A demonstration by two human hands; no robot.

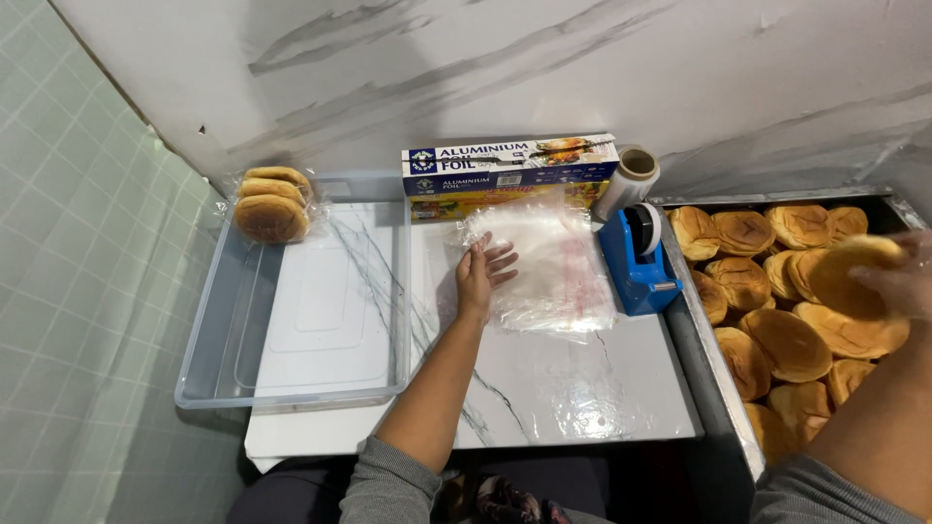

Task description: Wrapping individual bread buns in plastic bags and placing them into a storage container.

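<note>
Left hand (481,275) flat on plastic bags (544,267), right hand (898,281) gripping bun (854,270)

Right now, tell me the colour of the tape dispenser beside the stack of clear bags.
Blue, with a white roll on top; the tape dispenser shows clearly in the head view.

There was a single view, from a camera worn on the person's head, so no second view shared any of the scene. It looked steeply down and forward over the worktop (582,388) from close above, the wall at 12 o'clock and the person's lap at 6 o'clock along the bottom edge. Both forearms entered from 6 o'clock, the left hand (478,277) near the centre, the right hand (898,281) cut by the frame edge at 3 o'clock. A clear plastic bin (223,320) sat toward 9 o'clock, a metal tray of buns (704,340) toward 3 o'clock, partly cropped.
</note>
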